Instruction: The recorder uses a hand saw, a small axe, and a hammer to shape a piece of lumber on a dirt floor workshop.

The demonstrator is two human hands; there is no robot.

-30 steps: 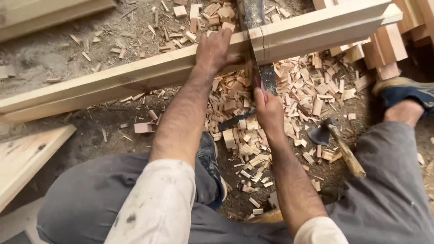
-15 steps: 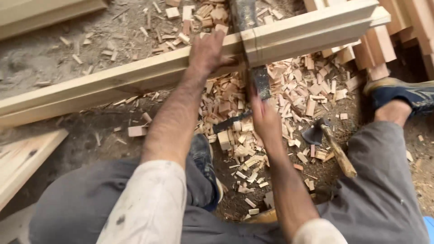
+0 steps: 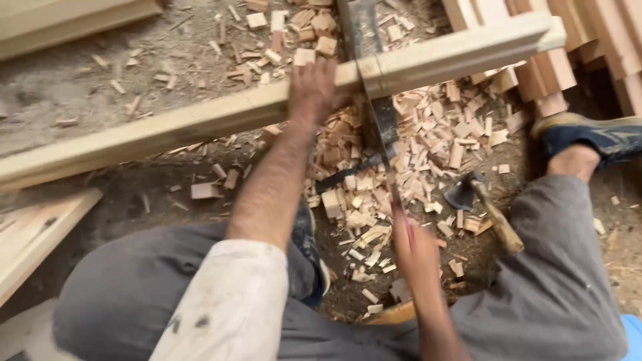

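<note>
Long wood beam [image 3: 200, 124] lies slantwise across view, saw [image 3: 376, 100] blade crossing it in cut. Left hand [image 3: 313, 90] presses down on beam beside blade, grip flat. Right hand [image 3: 414, 251] grip clenched around saw handle, blurred. Wood chips [image 3: 428, 144] underneath; hatchet [image 3: 485, 210] lying nearby.

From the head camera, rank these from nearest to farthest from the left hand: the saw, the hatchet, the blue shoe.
From the left hand on the wooden beam:
1. Saw, just to its right, crossing the beam.
2. Hatchet, lower right, lying among the wood chips.
3. Blue shoe, far right edge.
</note>
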